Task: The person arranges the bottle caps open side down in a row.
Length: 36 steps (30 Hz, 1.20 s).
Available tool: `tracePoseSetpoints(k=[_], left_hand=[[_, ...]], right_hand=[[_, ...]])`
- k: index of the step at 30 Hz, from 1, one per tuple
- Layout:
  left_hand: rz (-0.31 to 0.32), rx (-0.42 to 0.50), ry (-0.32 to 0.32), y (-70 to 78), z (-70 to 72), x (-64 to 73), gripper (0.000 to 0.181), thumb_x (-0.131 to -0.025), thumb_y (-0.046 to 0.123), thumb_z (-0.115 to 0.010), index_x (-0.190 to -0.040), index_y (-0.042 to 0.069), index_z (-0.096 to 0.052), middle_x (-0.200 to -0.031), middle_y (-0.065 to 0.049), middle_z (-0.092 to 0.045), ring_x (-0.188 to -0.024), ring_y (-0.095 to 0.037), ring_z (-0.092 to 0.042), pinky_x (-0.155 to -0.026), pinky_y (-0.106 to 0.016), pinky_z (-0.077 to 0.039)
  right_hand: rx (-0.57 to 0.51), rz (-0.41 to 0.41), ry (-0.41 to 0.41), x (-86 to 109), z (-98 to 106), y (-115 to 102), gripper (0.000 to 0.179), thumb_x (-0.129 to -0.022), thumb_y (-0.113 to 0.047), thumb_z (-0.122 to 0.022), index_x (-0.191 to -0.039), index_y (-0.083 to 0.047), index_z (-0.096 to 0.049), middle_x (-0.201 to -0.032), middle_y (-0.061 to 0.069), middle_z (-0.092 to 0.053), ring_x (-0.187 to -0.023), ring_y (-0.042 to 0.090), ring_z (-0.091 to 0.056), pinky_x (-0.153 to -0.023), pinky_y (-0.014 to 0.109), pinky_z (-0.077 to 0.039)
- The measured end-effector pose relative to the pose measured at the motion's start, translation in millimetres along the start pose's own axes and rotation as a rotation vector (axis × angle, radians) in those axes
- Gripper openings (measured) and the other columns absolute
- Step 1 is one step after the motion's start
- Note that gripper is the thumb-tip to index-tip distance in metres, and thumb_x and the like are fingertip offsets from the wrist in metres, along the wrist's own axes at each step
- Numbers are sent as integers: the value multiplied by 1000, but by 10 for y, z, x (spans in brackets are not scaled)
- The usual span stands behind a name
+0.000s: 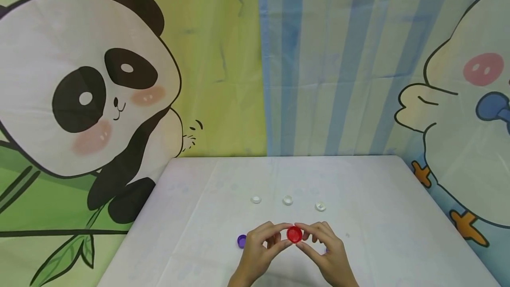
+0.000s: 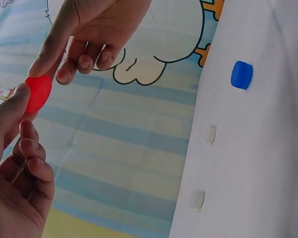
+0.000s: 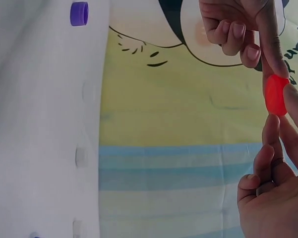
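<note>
A round red bottle cap (image 1: 294, 234) is held up above the table between both hands, its hollow side toward the head camera. My left hand (image 1: 263, 248) pinches its left edge between thumb and forefinger. On the opposite edge, my right hand (image 1: 327, 251) pinches it the same way. The left wrist view shows the red cap (image 2: 38, 94) from the side, a thumb of each hand on it. To the left of my left hand lies a purple cap (image 1: 241, 241). A blue cap (image 2: 242, 75) stands on the table, mostly hidden behind my right hand in the head view.
Beyond the hands, three white caps lie in a row on the white table (image 1: 199, 216): a left one (image 1: 256, 199), a middle one (image 1: 287, 200) and a right one (image 1: 320, 207). Behind the table hangs a cartoon-printed cloth (image 1: 223, 56).
</note>
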<state>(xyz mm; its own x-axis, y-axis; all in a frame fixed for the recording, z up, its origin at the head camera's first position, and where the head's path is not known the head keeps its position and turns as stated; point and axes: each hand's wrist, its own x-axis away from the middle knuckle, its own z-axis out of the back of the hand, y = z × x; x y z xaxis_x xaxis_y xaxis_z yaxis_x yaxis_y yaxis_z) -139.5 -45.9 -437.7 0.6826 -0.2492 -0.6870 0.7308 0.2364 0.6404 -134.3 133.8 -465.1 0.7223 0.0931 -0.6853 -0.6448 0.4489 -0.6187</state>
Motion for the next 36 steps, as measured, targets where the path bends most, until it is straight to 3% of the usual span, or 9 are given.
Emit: tracePoseSetpoints(k=[6,12,15,19,22,26,32,36], left_hand=[[46,35,-15,-63,-31,35,24,-79,10,-67,-103,8,-66,-61,1,-50,-54,-2,-44,-48,-13,-40],[44,91,-49,-5,8,7,25,-80,7,-66,-104,4,-65,-61,-2,-52,-55,3,-42,-46,-14,-41],[171,157,-73,-7,11,11,25,-80,9,-65,-105,3,-65,-62,-5,-54,-56,2,-44,-48,-17,-43],[484,241,-103,-114,-20,51,24,-81,20,-66,-102,10,-67,-62,0,-55,-56,-1,-45,-51,-18,-42],[650,286,-125,-206,-37,81,22,-80,26,-67,-97,13,-69,-62,4,-52,-54,-2,-43,-48,-17,-37],[721,352,-149,-250,-34,90,21,-79,24,-68,-94,8,-71,-64,4,-55,-54,-1,-42,-48,-16,-34],[767,415,-163,-173,10,42,21,-79,20,-68,-91,2,-70,-61,5,-52,-53,-2,-38,-45,-17,-30],[813,428,-152,-234,-8,69,23,-78,24,-69,-89,3,-71,-55,5,-44,-49,-5,-36,-41,-19,-25]], right_hand=[[23,-36,-17,4,5,12,37,-72,-12,-74,-106,-22,-64,-85,-13,-55,-74,5,-42,-57,16,-36],[-44,71,19,6,-33,76,44,-64,0,-77,-104,-12,-64,-80,-7,-56,-76,4,-42,-59,17,-36],[-54,101,26,16,-52,95,46,-61,2,-78,-103,-9,-64,-78,-5,-56,-75,4,-42,-59,17,-36],[-16,61,4,27,-52,84,45,-64,-5,-78,-105,-15,-63,-84,-8,-57,-76,2,-43,-59,16,-37],[-20,86,0,16,-56,81,45,-65,-7,-78,-107,-15,-63,-84,-9,-57,-77,2,-42,-60,16,-37],[-40,167,8,6,-70,107,45,-64,-6,-79,-107,-11,-63,-77,-7,-55,-78,4,-41,-62,18,-36],[-40,177,0,15,-76,123,45,-65,-7,-79,-106,-12,-63,-78,-8,-56,-77,3,-41,-62,16,-36],[-44,155,-4,13,-76,114,46,-64,-5,-79,-106,-13,-63,-83,-9,-58,-77,3,-43,-61,17,-36]])
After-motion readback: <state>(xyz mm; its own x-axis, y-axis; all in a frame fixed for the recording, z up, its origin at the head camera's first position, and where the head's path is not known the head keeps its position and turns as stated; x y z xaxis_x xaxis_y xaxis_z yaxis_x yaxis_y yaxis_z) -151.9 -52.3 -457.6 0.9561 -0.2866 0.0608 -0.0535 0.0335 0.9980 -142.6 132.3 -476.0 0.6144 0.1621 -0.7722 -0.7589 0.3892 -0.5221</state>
